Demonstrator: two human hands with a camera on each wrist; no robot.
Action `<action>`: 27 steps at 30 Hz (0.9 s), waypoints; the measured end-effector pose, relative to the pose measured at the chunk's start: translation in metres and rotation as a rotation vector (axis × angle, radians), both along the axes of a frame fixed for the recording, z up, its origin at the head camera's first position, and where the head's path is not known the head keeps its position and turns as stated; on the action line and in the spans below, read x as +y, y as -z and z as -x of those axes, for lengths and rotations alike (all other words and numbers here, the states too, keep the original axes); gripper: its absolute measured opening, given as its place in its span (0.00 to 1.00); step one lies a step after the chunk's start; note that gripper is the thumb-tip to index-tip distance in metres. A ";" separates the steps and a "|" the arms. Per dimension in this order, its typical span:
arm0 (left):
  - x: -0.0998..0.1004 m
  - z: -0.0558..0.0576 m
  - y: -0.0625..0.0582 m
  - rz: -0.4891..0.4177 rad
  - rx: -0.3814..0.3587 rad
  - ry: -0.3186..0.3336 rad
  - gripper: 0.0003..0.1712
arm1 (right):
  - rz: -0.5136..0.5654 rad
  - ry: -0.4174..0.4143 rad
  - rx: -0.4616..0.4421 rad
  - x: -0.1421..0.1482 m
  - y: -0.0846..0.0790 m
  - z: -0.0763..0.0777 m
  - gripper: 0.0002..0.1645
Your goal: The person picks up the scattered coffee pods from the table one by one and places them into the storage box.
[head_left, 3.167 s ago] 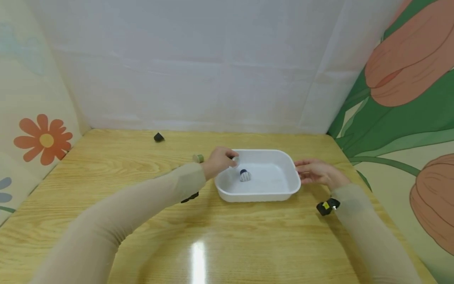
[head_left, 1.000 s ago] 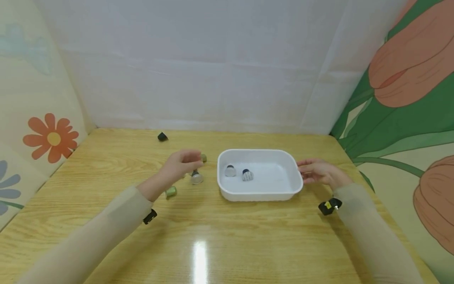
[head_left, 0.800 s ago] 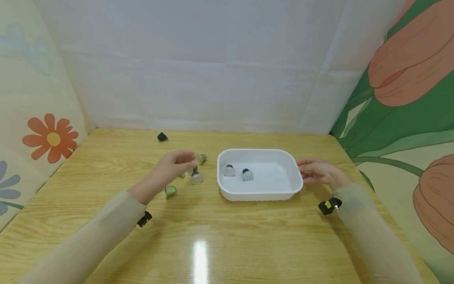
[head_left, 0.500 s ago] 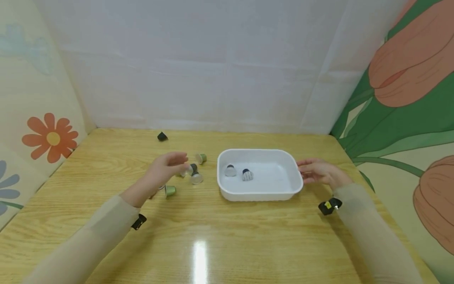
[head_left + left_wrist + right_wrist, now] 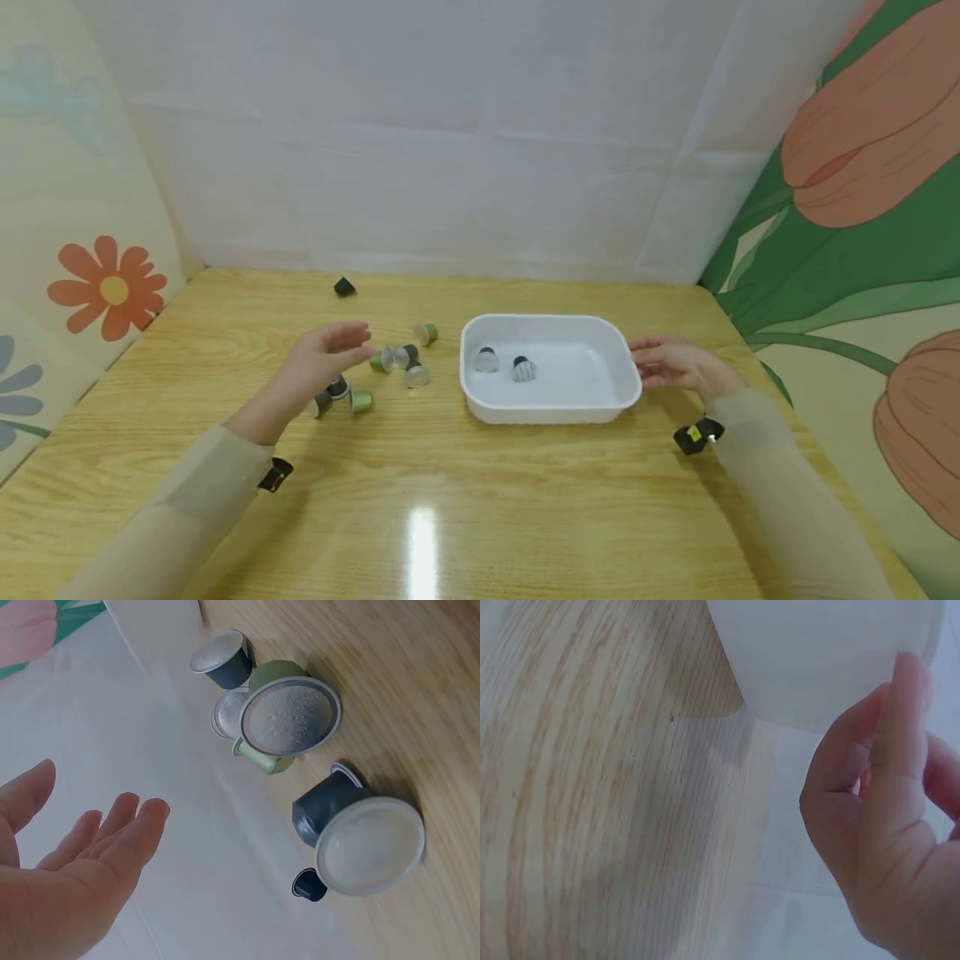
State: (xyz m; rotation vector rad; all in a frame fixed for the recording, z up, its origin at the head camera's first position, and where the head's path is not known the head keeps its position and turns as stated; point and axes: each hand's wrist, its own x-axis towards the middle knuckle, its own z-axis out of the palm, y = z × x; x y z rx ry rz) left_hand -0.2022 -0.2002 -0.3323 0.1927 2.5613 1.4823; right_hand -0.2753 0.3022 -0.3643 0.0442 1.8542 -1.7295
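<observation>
My left hand (image 5: 303,371) holds nothing; its fingers are extended above the table, left of the loose coffee capsules. Nearest to it are a dark capsule (image 5: 339,387) and a green capsule (image 5: 381,360). Several more lie close by, among them a green capsule (image 5: 361,402) and a capsule with its pale lid up (image 5: 416,375). In the left wrist view, a dark capsule with a broad lid (image 5: 371,846) lies right of the hand. My right hand (image 5: 678,365) touches the right end of a white tray (image 5: 551,414). Two capsules are inside: one pale-lidded (image 5: 487,360), one striped (image 5: 523,369).
A small dark capsule (image 5: 344,287) lies alone near the table's back edge. Behind the wooden table (image 5: 525,500) hangs a white sheet (image 5: 420,150). Flower-patterned panels (image 5: 855,333) stand at both sides.
The pale-lidded capsule that my left hand held over the tray now lies in it. That hand has moved left, past the loose capsules, uncovering several. My right hand stays at the tray.
</observation>
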 end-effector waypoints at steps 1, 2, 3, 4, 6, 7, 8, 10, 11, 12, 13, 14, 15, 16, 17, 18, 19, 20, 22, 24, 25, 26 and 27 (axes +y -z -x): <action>-0.001 0.000 0.000 0.003 0.003 0.001 0.38 | 0.004 -0.006 0.002 0.001 0.000 0.000 0.08; -0.002 -0.001 0.000 0.008 0.010 0.002 0.38 | 0.006 -0.014 0.005 0.001 -0.001 0.000 0.08; -0.003 -0.001 0.001 0.013 0.016 0.004 0.37 | 0.007 -0.018 0.006 0.002 -0.001 0.000 0.09; -0.004 -0.002 0.001 0.017 0.021 0.006 0.37 | 0.010 -0.025 0.006 0.002 -0.001 0.000 0.09; -0.005 -0.004 0.002 0.021 0.037 0.009 0.36 | 0.001 -0.012 -0.001 0.001 -0.001 0.000 0.09; -0.006 -0.005 0.003 0.029 0.044 0.012 0.36 | -0.004 -0.003 -0.005 0.001 -0.001 0.000 0.09; -0.007 -0.006 0.003 0.039 0.049 0.013 0.36 | -0.010 0.006 -0.009 0.000 -0.001 0.000 0.10; -0.009 -0.008 0.005 0.055 0.061 0.014 0.36 | -0.017 0.016 -0.012 -0.001 -0.001 0.000 0.11; -0.010 -0.008 0.006 0.064 0.066 0.014 0.37 | -0.023 0.029 -0.015 -0.001 -0.001 0.000 0.12; -0.011 -0.009 0.007 0.078 0.071 0.014 0.37 | -0.026 0.037 -0.017 -0.002 -0.001 0.000 0.12; -0.012 -0.009 0.008 0.085 0.075 0.013 0.37 | -0.029 0.037 -0.015 -0.002 -0.001 0.000 0.12; -0.013 -0.010 0.008 0.091 0.078 0.010 0.36 | -0.032 0.038 -0.015 -0.002 -0.001 0.000 0.12; -0.014 -0.011 0.009 0.098 0.084 0.007 0.36 | -0.032 0.036 -0.014 -0.003 -0.001 0.000 0.12; -0.015 -0.011 0.010 0.107 0.086 0.005 0.37 | -0.031 0.040 -0.015 -0.002 -0.001 0.001 0.12; -0.016 -0.012 0.011 0.116 0.088 0.004 0.37 | -0.032 0.044 -0.017 -0.003 -0.001 0.001 0.11; -0.017 -0.012 0.012 0.126 0.089 0.001 0.38 | -0.031 0.041 -0.016 -0.003 -0.001 0.001 0.11; -0.018 -0.013 0.013 0.137 0.095 -0.001 0.38 | -0.031 0.035 -0.014 -0.003 -0.002 0.000 0.11; -0.019 -0.014 0.015 0.155 0.097 -0.001 0.39 | -0.031 0.030 -0.012 -0.003 -0.002 0.000 0.12; -0.021 -0.015 0.017 0.195 0.099 -0.004 0.41 | -0.036 0.022 -0.004 -0.002 -0.002 -0.001 0.14; -0.022 -0.016 0.020 0.233 0.101 -0.009 0.42 | -0.038 0.009 0.004 -0.002 -0.003 -0.002 0.17; -0.023 -0.016 0.021 0.254 0.106 -0.010 0.43 | -0.038 0.004 0.007 -0.002 -0.003 -0.002 0.18; -0.024 -0.017 0.023 0.267 0.099 -0.013 0.43 | -0.039 0.003 0.009 -0.002 -0.003 -0.002 0.18; -0.024 -0.017 0.024 0.277 0.093 -0.019 0.43 | -0.036 0.003 0.007 -0.002 -0.003 -0.003 0.19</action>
